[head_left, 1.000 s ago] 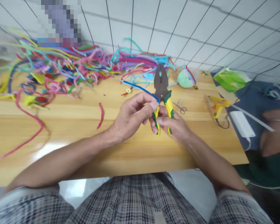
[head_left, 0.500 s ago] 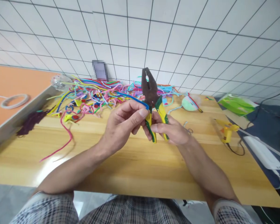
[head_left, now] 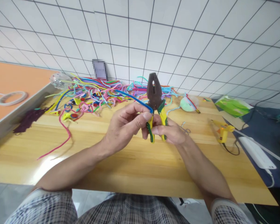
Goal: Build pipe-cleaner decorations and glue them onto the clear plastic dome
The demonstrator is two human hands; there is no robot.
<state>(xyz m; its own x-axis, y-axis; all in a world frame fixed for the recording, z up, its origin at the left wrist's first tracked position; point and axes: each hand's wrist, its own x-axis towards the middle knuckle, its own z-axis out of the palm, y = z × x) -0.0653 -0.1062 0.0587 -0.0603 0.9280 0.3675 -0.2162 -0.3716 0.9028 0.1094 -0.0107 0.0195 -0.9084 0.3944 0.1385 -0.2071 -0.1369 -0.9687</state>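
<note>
My left hand (head_left: 128, 126) pinches a blue pipe cleaner (head_left: 137, 100) near its bent end, right beside the pliers. The rest of the blue strand stretches back toward the pile at the upper left. In my right hand (head_left: 166, 129) are the pliers (head_left: 154, 95), held upright by their yellow and green handles, with the dark jaws pointing up toward the wall. The jaws look closed. Fingertips of both hands are close together at the left handle. Behind them lies a tangled heap of coloured pipe cleaners (head_left: 102, 96).
A pink strand (head_left: 68, 133) curls on the wooden table (head_left: 130, 168). A pale green ball (head_left: 186, 104), a yellow glue gun (head_left: 223, 133) and a green packet (head_left: 233, 105) are to the right. A phone (head_left: 100, 69) leans against the wall. At left are purple strands (head_left: 31, 119) and a white ring (head_left: 12, 98).
The pliers and both hands have shifted slightly to the right, and the jaws sit a little lower and more upright. The blue pipe cleaner moved along with my left hand.
</note>
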